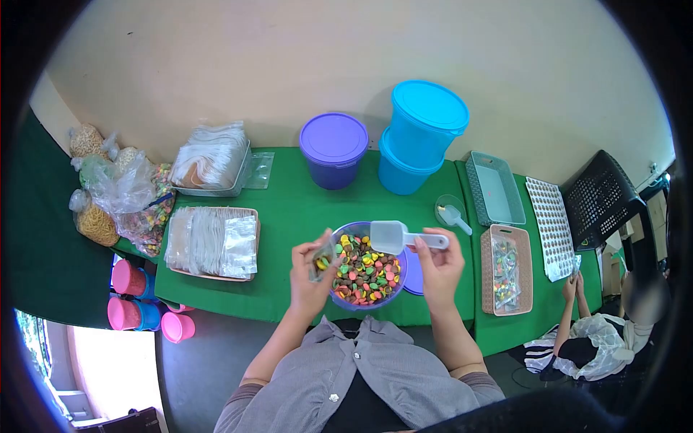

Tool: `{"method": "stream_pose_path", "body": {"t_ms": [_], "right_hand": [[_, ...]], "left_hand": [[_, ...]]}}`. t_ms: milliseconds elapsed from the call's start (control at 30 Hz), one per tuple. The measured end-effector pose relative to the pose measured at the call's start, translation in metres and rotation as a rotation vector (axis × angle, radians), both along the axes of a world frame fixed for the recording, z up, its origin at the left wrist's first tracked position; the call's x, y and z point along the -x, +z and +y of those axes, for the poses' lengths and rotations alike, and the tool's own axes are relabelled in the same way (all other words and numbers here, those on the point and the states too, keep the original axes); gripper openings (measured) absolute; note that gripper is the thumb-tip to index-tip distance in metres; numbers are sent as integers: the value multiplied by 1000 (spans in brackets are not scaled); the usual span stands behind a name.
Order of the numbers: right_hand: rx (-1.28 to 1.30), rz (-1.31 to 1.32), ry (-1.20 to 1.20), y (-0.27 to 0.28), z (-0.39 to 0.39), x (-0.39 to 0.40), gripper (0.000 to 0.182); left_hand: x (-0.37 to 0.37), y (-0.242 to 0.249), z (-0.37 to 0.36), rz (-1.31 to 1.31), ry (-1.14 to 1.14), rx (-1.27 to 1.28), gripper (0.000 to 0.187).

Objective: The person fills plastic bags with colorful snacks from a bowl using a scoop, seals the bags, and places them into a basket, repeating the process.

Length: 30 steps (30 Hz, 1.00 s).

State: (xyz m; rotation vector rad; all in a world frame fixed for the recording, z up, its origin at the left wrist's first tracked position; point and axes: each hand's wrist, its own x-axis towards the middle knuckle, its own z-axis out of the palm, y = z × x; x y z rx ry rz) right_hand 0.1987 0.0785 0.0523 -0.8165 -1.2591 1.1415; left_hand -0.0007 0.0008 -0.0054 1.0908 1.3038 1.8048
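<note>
My left hand (312, 278) is closed on a small clear plastic bag (323, 261) with some colourful pieces in it, at the left rim of a purple tub. My right hand (439, 268) grips the handle of a white scoop (390, 237), which is held over the tub's upper right side and looks empty. The purple tub (354, 307) is full of pink, green, yellow and brown button-shaped candies (367, 270). A purple lid (413, 274) lies on the table at the tub's right, partly hidden by my right hand.
Baskets of clear bags (209, 155) and silvery packets (240, 245) stand left. A lidded purple bucket (333, 148) and stacked blue buckets (426, 130) are behind. Rightward are a small scoop (455, 218), a basket of filled packets (507, 299), a sticker sheet (552, 227) and another person (595, 350).
</note>
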Motion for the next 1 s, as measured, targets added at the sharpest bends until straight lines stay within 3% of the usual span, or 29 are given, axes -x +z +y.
{"method": "stream_pose_path", "body": {"t_ms": [33,100,133,167,233,300,367,500,567,700,767,900,1000], "right_hand": [[2,0,1,-13,8,-1,24],[240,-35,210,-52,26,-5,23],[348,-104,248,-59,26,-6,20],[346,-103,248,-72,28,-8,20],[420,-339,287,-93,30,-11,19],[346,-480,207,-91,27,-13,20],[-135,-1057,-88,-77,21,-14,27],[-239,-990,-209,-34,1,1,32],[-96,-469,192,-27,-9,6,37],[-112,-333,352,-24,-27,15,31],[61,-87,351,-30,-32,14,20],[142,-47,236,-35,-39,3,11],[48,-166,111,-31,-42,-9,10]], "left_hand": [[6,1,-1,0,1,2,45],[23,2,-4,66,-12,41,23],[26,7,-2,183,68,-59,16],[29,6,-4,185,68,-61,16],[35,7,-9,14,74,30,19],[34,19,-12,-89,52,109,20],[29,21,-11,-193,20,192,21],[11,11,-10,-146,-71,166,24],[0,10,-9,-156,-137,176,24],[-22,9,-7,-261,-308,151,15],[-30,12,-7,-190,-288,94,13],[-37,16,-7,-236,-369,187,9],[-45,11,-6,-131,-354,183,12]]}}
